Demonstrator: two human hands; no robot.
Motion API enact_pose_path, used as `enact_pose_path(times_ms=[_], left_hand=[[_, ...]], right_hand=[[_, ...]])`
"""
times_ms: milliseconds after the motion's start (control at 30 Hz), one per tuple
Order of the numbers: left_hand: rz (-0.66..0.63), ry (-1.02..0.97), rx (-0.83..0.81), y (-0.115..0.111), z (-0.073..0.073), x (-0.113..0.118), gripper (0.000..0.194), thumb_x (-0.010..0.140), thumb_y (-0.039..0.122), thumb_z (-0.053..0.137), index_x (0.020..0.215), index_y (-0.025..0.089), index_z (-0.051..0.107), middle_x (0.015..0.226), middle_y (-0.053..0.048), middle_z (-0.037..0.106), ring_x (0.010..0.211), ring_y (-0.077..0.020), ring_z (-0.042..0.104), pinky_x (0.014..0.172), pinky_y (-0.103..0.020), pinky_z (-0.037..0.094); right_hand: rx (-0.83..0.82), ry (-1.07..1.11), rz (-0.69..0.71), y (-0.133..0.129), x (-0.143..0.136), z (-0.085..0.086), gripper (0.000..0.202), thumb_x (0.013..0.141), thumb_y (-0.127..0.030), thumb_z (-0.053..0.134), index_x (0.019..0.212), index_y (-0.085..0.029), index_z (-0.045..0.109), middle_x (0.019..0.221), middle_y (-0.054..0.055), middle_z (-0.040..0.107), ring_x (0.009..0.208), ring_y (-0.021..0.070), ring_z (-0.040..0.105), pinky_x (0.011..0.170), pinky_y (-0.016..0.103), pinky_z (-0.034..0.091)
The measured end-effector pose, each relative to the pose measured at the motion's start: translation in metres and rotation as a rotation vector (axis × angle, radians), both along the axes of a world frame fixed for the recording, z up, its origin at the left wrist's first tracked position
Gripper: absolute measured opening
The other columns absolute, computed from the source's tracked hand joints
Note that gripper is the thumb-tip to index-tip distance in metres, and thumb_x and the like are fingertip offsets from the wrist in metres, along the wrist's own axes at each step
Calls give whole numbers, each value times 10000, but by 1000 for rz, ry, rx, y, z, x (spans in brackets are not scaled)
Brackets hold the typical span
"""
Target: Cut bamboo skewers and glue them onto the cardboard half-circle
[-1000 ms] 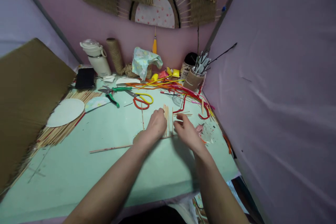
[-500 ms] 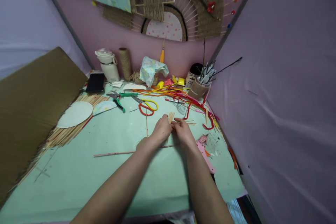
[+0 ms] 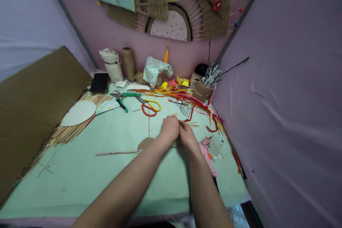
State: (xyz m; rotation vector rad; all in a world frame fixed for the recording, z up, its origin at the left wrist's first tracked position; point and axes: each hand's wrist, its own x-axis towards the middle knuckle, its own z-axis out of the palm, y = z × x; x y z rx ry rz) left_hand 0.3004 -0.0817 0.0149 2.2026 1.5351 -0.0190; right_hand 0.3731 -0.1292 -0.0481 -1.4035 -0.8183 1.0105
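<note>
Both hands meet over the middle of the green table. My left hand (image 3: 170, 128) is closed around a small bundle of thin wooden sticks (image 3: 175, 114), whose tips just show above the knuckles. Against it, my right hand (image 3: 186, 133) has its fingers bent in at the bundle; the fingertips are partly hidden. Under my left forearm lies a brown cardboard piece (image 3: 145, 143), partly covered. One stick (image 3: 149, 124) points away from the cardboard, and another (image 3: 114, 153) reaches out to its left. A few loose sticks (image 3: 193, 125) lie just right of my right hand.
Scissors (image 3: 150, 108) and green-handled pliers (image 3: 122, 100) lie beyond the hands. A pink glue gun (image 3: 209, 158) is beside my right forearm. Coloured pipe cleaners (image 3: 176, 94) and a jar of twigs (image 3: 203, 89) stand farther back. A large cardboard sheet (image 3: 40, 103) leans over sticks at left.
My left hand has turned and closed farther over the stick bundle, leaving less of it visible. More of the cardboard piece shows beside my left forearm. The view has shifted slightly.
</note>
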Motion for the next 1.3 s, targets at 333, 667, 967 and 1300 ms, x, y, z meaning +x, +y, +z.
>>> enact_pose_path(times_ms=[333,667,967,1300], left_hand=[[115,26,-36,9,-15,16,307,904,88,412,1137,72,613,1155,-224,623,1087,-281,598,869,-357,483],[187,-128,32,11,-28,10,265,896,127,440,1126,84,565,1234,-239,537,1175,-320,493,926,-442,448],[98,-708,148,32,-6,-17,204,942,131,290,1019,200,466,940,-25,613,782,-129,560,765,-270,457],[247,-1244,-73,40,-28,-30,59,878,191,474,825,188,499,622,50,485,574,-103,451,576,-222,356]], right_hand=[[-29,-226,-147,-6,9,3,345,743,-298,534,1073,-204,564,1138,114,662,1067,235,607,1008,433,426],[119,-421,-310,-13,-2,24,298,824,-294,474,1080,-175,570,1136,126,621,1036,214,583,879,355,470],[211,-412,-349,-13,-5,24,239,834,-266,494,1033,-173,588,1072,101,622,993,208,589,817,339,477],[236,-380,-318,-13,-8,21,180,845,-269,516,964,-181,617,1014,74,639,942,191,590,828,333,470]])
